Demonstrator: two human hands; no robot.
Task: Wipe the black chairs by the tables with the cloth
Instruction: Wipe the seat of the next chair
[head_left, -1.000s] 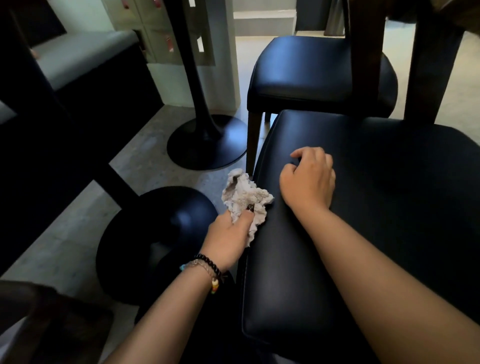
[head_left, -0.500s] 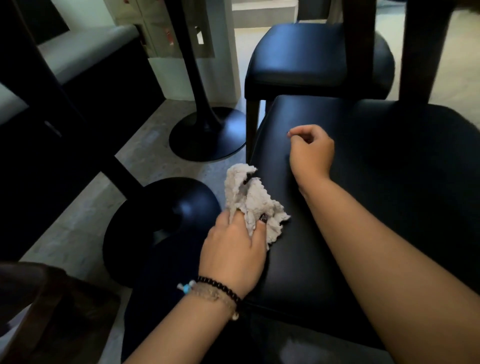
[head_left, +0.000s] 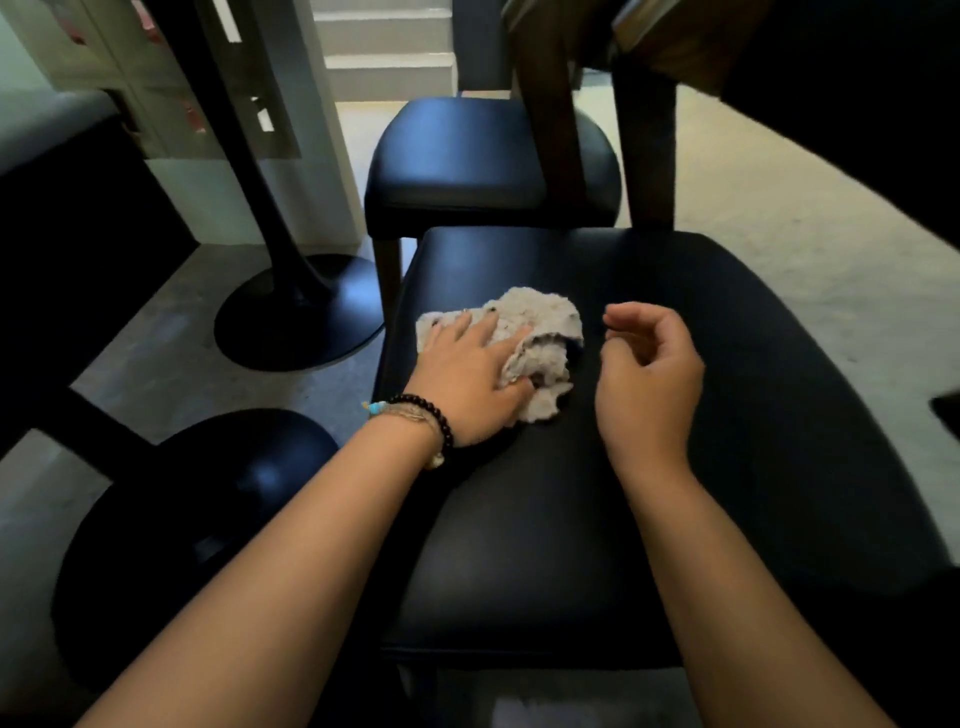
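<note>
Two hands are over the near black chair (head_left: 571, 519): the left hand (head_left: 467, 374) lies on the crumpled cloth (head_left: 540, 322) with fingers (head_left: 485, 325) spread flat, pressing it onto the seat's left-front part. That cloth bunches into a lump running roughly left-to-right, partly hidden under the palm. Just beside it, the right hand (head_left: 649, 374) hovers loosely curled, holding nothing; can't tell if it touches the seat, and the second chair (head_left: 457, 156) behind is partly blocked by wooden legs (head_left: 550, 104).

Left hand (head_left: 467, 371) has carried the cloth (head_left: 540, 332) from the seat's left edge onto the near chair seat (head_left: 545, 519), fingers now spread flat over it. Right hand (head_left: 647, 374) lifted off the seat, fingers loosely curled.
</note>
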